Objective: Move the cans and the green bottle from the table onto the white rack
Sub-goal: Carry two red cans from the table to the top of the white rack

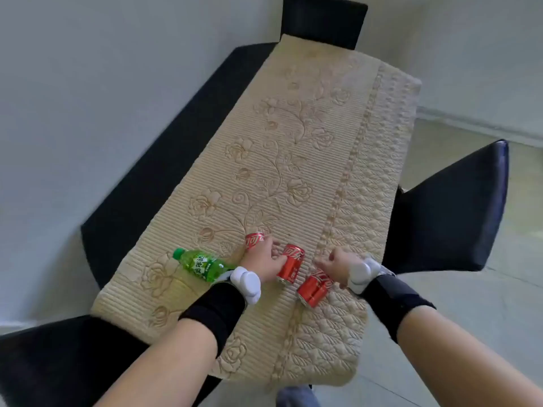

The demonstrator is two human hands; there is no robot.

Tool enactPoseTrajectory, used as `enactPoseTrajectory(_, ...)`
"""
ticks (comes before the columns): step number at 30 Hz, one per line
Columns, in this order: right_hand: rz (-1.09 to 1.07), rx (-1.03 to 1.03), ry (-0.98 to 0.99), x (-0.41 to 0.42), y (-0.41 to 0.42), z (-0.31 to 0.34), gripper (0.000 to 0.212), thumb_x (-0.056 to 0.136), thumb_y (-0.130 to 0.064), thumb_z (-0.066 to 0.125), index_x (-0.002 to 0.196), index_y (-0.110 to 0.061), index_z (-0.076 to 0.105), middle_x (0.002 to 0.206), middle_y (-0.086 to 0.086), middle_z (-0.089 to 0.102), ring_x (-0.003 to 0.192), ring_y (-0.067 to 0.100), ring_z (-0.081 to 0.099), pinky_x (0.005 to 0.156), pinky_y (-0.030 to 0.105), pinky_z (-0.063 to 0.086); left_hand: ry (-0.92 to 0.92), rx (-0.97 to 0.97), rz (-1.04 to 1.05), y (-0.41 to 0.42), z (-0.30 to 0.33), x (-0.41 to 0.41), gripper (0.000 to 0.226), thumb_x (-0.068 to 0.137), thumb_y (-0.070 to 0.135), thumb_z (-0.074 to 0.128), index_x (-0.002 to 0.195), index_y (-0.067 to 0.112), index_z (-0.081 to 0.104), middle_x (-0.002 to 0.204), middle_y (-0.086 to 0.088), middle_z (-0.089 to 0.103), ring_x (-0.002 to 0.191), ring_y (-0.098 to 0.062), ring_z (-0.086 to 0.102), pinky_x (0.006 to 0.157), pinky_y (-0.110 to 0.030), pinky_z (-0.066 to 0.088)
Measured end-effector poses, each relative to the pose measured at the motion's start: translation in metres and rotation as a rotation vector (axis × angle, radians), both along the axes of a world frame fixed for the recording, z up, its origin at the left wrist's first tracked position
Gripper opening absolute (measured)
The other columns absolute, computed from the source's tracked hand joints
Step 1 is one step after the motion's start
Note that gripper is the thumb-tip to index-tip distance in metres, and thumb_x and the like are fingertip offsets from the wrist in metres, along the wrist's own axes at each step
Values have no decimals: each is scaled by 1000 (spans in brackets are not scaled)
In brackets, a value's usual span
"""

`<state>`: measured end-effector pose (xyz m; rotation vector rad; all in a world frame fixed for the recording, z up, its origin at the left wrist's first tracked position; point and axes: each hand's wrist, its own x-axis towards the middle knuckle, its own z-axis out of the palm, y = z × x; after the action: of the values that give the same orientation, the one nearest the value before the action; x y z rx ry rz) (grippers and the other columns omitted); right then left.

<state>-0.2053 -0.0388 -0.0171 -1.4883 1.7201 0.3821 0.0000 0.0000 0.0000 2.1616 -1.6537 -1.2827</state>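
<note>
Three red cans and a green bottle are on the table's beige quilted cloth [308,142], near its front end. The green bottle [199,264] lies on its side at the left. My left hand [261,261] sits between the far can [255,240] and the middle can [291,264], fingers apart, thumb touching the middle can. My right hand [335,267] hovers with spread fingers over the top of the near can [314,286], which leans. Neither hand clearly grips anything. The white rack is not in view.
Black chairs stand around the table: one at the far end [323,19], one on the right [449,218], one at the near left [58,362]. A grey wall runs along the left. Pale floor lies to the right.
</note>
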Motion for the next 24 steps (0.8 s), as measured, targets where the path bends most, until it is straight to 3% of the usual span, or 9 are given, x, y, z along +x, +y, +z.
enactPoseTrajectory(5,125,94,142,-4,-1,-16,83,89,-70,45,134,0,42,129,15,60,111,28,63,71,32,39,-133,76,-62,-16,-30,-25,55,90,42,62,135,13,46,127,-9,62,114,-28,61,94,-42,49)
enactPoseTrajectory(8,72,146,51,-9,-6,-32,80,83,-70,55,124,-2,47,108,15,71,94,30,71,65,34,49,-263,74,-84,-24,-40,-38,70,85,57,63,138,15,41,128,-8,63,115,-29,62,90,-43,52)
enactPoseTrajectory(11,45,169,-58,-14,-11,-49,82,66,-76,66,107,-6,52,87,14,74,76,33,74,70,46,62,-290,100,-80,-31,-41,-46,83,79,62,68,139,14,39,125,-8,65,112,-29,64,86,-38,52)
enactPoseTrajectory(14,47,214,-124,-16,-18,-44,74,69,-64,76,106,-3,55,80,14,75,66,31,74,64,47,63,-220,112,-71,-34,-39,-49,71,77,54,75,126,13,46,113,-7,69,104,-28,67,85,-42,55)
enactPoseTrajectory(17,182,196,-93,-12,-29,-20,79,66,-62,78,119,-11,49,90,6,72,74,25,74,71,41,62,-83,92,29,-31,-25,-43,72,78,38,81,135,10,48,124,-7,67,114,-26,63,91,-31,49)
enactPoseTrajectory(20,338,106,-9,-3,-40,-2,70,65,-63,77,110,-12,61,92,2,73,81,22,71,77,36,59,21,-7,145,-24,-6,-29,59,76,32,83,127,15,59,118,-1,69,111,-19,65,85,-22,43)
enactPoseTrajectory(24,442,0,18,17,-54,30,52,66,-49,82,101,-13,69,94,2,73,81,20,69,70,33,58,66,-149,266,-19,35,-2,61,69,30,88,121,16,60,111,2,69,100,-16,65,82,-22,42)
